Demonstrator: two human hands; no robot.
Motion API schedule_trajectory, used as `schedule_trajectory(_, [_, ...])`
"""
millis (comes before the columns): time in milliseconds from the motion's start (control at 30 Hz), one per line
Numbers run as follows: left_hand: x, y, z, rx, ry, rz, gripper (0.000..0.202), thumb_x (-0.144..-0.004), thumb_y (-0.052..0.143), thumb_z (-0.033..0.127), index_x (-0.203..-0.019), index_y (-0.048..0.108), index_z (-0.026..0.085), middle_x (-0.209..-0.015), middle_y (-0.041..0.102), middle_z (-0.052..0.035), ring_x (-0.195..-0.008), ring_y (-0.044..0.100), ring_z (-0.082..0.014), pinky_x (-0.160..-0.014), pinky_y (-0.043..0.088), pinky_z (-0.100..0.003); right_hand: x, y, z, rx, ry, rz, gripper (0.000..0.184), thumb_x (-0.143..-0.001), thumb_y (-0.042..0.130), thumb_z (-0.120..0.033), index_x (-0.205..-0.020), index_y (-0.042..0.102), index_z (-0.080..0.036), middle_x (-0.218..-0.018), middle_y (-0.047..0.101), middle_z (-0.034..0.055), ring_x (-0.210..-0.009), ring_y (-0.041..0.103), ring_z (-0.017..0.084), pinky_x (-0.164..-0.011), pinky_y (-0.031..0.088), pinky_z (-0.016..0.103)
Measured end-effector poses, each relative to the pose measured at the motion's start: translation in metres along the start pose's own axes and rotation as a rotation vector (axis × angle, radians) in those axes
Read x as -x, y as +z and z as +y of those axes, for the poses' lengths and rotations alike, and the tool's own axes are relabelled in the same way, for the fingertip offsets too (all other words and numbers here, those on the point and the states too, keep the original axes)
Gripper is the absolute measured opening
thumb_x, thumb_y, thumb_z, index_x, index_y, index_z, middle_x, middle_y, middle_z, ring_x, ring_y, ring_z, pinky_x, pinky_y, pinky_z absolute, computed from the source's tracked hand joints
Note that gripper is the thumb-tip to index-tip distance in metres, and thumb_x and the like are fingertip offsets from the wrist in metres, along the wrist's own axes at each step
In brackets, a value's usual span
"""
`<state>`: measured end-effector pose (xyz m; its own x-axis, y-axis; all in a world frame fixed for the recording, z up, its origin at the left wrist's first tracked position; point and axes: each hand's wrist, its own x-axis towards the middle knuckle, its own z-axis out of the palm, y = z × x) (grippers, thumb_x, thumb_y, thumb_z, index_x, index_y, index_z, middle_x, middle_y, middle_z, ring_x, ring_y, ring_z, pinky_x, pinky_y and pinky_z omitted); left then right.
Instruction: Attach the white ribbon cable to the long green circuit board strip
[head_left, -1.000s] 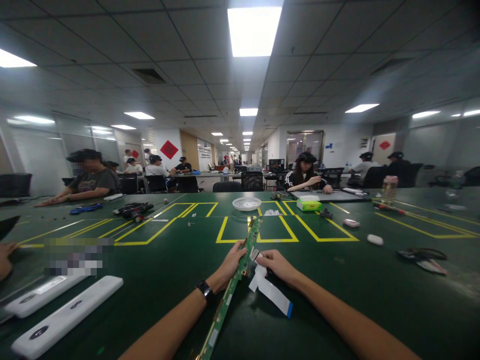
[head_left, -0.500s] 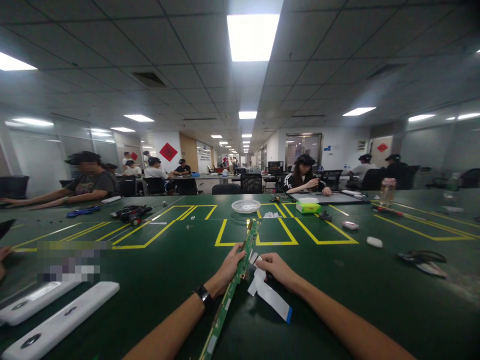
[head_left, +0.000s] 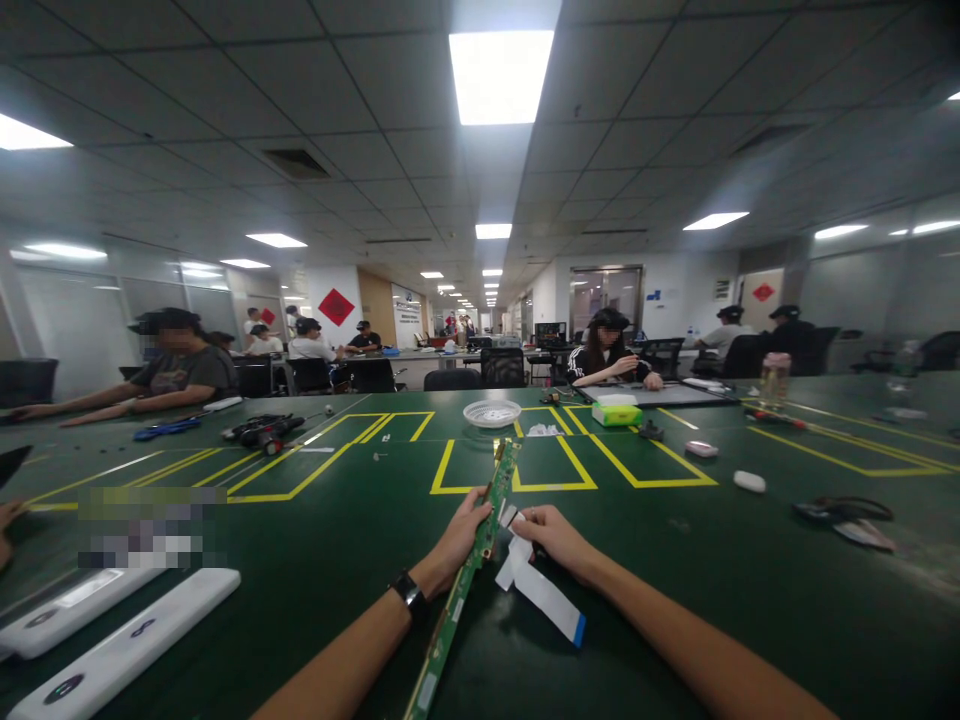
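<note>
My left hand [head_left: 459, 540] is closed around a long, narrow green circuit board [head_left: 457, 612], which slants from the lower edge up toward the middle of the table. On the board's right side, my right hand [head_left: 556, 540] pinches the upper end of a white flat ribbon cable [head_left: 541, 598]. That cable is folded near the fingers, and its blue-tipped end hangs down to the right. The pinched end lies close against the board; whether it is joined to it I cannot tell.
Two long white casings [head_left: 142, 640] lie at the left. Ahead stand a white basket [head_left: 491, 413] and a green-and-white pack [head_left: 616, 411]. Black-handled tools [head_left: 851, 520] lie at the right. A co-worker [head_left: 611, 355] sits across the green table [head_left: 675, 570]; another person sits at the left.
Almost nothing differs. Both hands keep their hold on the board and the ribbon cable, and the view has shifted very slightly.
</note>
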<state>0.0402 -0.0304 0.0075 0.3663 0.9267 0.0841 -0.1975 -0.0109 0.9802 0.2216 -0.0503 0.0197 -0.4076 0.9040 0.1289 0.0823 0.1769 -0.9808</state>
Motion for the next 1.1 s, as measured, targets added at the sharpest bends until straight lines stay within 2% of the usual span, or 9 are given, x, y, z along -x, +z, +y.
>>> schedule_trajectory(400, [0.002,0.004,0.000,-0.011,0.025,0.025,0.045,-0.082,0.056,0.048,-0.116,0.042,0.022,-0.057,0.050,0.0083,-0.036,0.046,-0.0071,-0.037,0.035,-0.016,-0.003,0.003,0.003,-0.008,-0.010,0.028,0.037,-0.073,0.064,-0.050,-0.063,0.057,-0.015,-0.051,0.054,-0.0038,-0.045,0.044,0.008,-0.047,0.033,0.022])
schedule_trajectory(800, [0.003,0.003,-0.006,-0.053,0.054,-0.044,0.049,-0.083,0.053,0.055,-0.118,0.037,0.024,-0.066,0.050,0.0069,-0.040,0.047,-0.0057,-0.039,0.035,-0.015,-0.001,0.003,0.004,0.019,-0.028,0.048,0.035,-0.077,0.061,-0.047,-0.070,0.061,-0.013,-0.056,0.056,-0.0029,-0.047,0.047,0.009,-0.048,0.036,0.022])
schedule_trajectory(1100, [0.005,-0.003,0.000,-0.200,0.027,-0.130,0.061,-0.085,0.054,0.052,-0.134,0.037,0.020,-0.068,0.054,0.0036,-0.049,0.047,-0.0075,-0.044,0.037,-0.017,-0.002,-0.007,0.008,0.076,-0.025,0.019,0.034,-0.074,0.064,-0.046,-0.066,0.057,-0.014,-0.055,0.051,-0.0040,-0.051,0.041,0.008,-0.051,0.029,0.021])
